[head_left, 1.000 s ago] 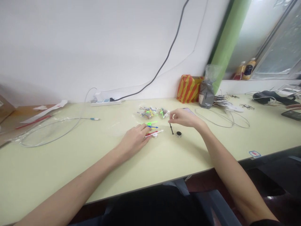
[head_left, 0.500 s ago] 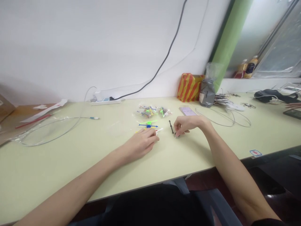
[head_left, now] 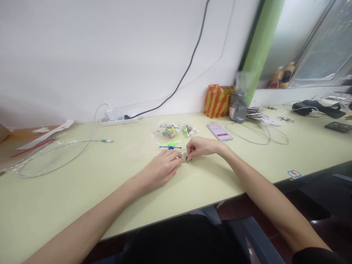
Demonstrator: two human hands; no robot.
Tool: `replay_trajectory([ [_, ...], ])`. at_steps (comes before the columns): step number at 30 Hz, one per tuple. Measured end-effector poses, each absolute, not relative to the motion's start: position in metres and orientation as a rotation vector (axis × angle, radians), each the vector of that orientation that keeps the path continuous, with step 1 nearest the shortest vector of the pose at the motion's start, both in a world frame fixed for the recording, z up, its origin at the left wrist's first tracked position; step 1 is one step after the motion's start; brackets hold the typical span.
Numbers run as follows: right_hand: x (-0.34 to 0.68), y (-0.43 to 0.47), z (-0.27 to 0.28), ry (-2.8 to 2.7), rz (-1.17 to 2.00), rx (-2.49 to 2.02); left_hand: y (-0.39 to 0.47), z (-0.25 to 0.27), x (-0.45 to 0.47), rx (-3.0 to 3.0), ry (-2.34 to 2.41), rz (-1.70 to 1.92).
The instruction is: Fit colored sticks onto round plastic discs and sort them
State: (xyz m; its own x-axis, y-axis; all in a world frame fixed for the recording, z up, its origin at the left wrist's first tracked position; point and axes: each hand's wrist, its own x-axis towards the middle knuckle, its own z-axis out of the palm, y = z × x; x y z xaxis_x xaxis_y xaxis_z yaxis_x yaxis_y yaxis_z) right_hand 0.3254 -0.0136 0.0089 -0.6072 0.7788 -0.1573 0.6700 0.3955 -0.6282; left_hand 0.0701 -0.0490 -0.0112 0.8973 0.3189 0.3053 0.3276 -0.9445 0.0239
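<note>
Black disc sits pinched in right hand, left hand palm-down beside it, grip unclear, blue arrow just beyond left.

round black disc, flat blue arrow

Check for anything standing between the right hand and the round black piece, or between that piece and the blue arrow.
Nothing visible separates the right hand from the round black piece; the two are touching. Toward the blue arrow, the left hand lies partly in between.
</note>
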Motion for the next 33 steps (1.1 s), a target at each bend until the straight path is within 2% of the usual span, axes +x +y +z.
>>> replay_trajectory([
  [4, 0.336, -0.012, 0.014, -2.441, 0.813, -1.377, -0.048, -0.014, 0.069, -3.013, -0.527, -0.464],
  [8, 0.345, -0.011, 0.017, -2.320, 0.420, -1.782, -0.048, -0.017, 0.070, -2.991, -0.511, -0.333],
  [11, 0.347, -0.010, 0.014, -2.309, 0.261, -2.043, -0.049, -0.018, 0.073, -2.955, -0.502, -0.252],
  [25, 0.349, 0.001, -0.001, -2.482, 0.354, -1.981, -0.051, -0.025, 0.088, -2.906, -0.486, -0.253],
  [33, 0.347, -0.009, 0.012, -2.472, 0.457, -1.926, -0.050, -0.019, 0.089, -2.903, -0.452, -0.212],
])
